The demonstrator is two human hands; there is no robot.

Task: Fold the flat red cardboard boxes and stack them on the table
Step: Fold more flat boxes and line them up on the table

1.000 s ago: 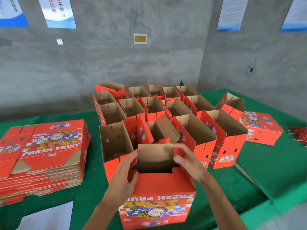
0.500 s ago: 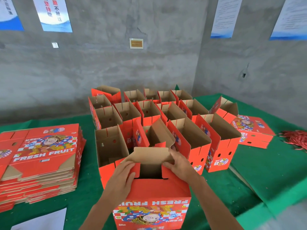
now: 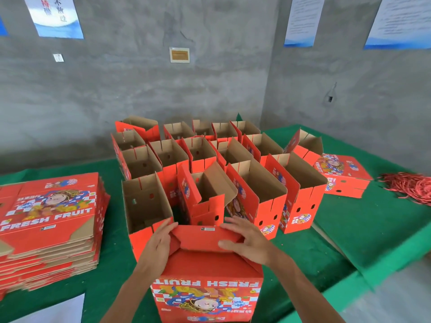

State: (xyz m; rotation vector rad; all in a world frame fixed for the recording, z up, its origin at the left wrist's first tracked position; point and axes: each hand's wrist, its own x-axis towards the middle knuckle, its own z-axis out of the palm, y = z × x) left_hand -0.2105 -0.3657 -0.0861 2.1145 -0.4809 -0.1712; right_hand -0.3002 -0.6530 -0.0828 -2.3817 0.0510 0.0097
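Note:
A red "FRESH FRUIT" box [image 3: 207,292] stands upside down at the table's near edge, its end flaps folded over on top. My left hand [image 3: 158,243] presses on the left side of those flaps with straight fingers. My right hand [image 3: 247,241] lies flat on the right side, thumb across the far flap. A tall stack of flat red boxes [image 3: 49,220] lies on the left. Several folded open boxes [image 3: 210,164] stand in rows behind the one I hold.
The table has a green cloth [image 3: 363,224]. A closed red box [image 3: 342,176] lies on its side at the right, with a pile of red strings [image 3: 412,187] beyond it. A white sheet [image 3: 58,313] shows at the lower left. Grey walls stand behind.
The brown far flap that stood open over the box has been folded down, so the top now shows red. Both hands moved from the flap edges onto the closed flaps.

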